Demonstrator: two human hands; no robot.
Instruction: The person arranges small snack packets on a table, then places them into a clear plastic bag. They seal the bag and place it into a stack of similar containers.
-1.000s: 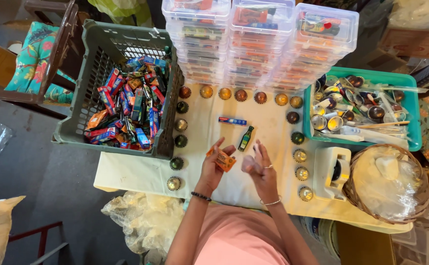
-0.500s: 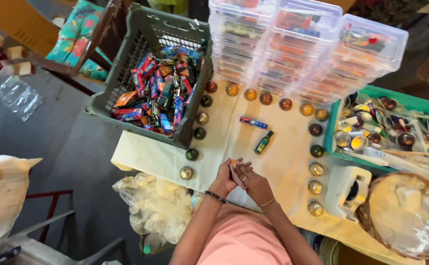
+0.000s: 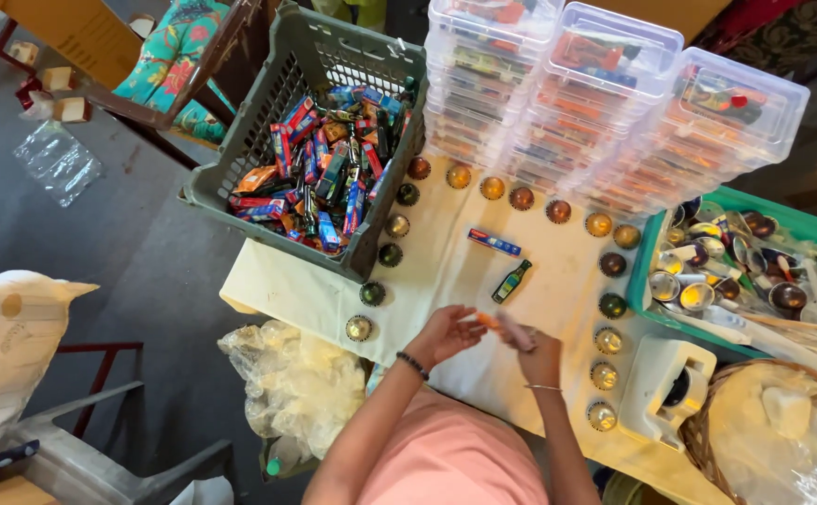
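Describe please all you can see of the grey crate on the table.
The crate is grey-green plastic with slotted lattice walls, open on top. It sits at the table's far left corner and partly overhangs the edge. It is roughly half full of small colourful packets, heaped loosely. Small round tins line its right side. No hand touches it.

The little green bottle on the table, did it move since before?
No. The little green bottle lies beside the blue packet, as before; only the camera shifted.
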